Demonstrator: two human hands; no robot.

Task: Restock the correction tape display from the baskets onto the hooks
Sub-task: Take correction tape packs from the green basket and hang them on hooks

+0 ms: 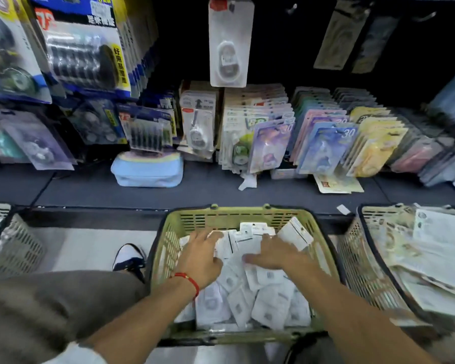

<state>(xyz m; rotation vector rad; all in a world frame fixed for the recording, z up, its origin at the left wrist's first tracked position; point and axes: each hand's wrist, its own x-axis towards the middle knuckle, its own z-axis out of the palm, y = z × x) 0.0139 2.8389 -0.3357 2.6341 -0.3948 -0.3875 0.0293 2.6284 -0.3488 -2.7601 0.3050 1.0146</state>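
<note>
Head view is showing both hands reaching down into the green basket (237, 219) at the person's knees. The left hand (199, 254), with a red string at the wrist, is lying on the heap with fingers spread and reaching forward, the fingertips touching the upright packs at the far end. The right hand (272, 254) is lying flat beside it, fingers stretched toward the left and blurred by motion; whether either thumb is hooking under a card I cannot tell.

The packs (269, 306) are filling the basket as a loose white pile, some lying flat, some standing on edge against the far wall. They are looking light: thin card backs with a clear plastic blister over each small tape. I judge the card is stiff enough to hold by 1 edge, but the glossy faces are likely sliding over one another, so a flat press is probably only shuffling them. The better hold is a pinch at the top edge near the hang hole, keeping several squared together so the holes line up.

Beyond the basket, 1 white pack (230, 43) is hanging alone on a hook in the dark display, with coloured packs (323, 143) standing in rows on the shelf below. Grey baskets (371, 261) are sitting on either side.
</note>
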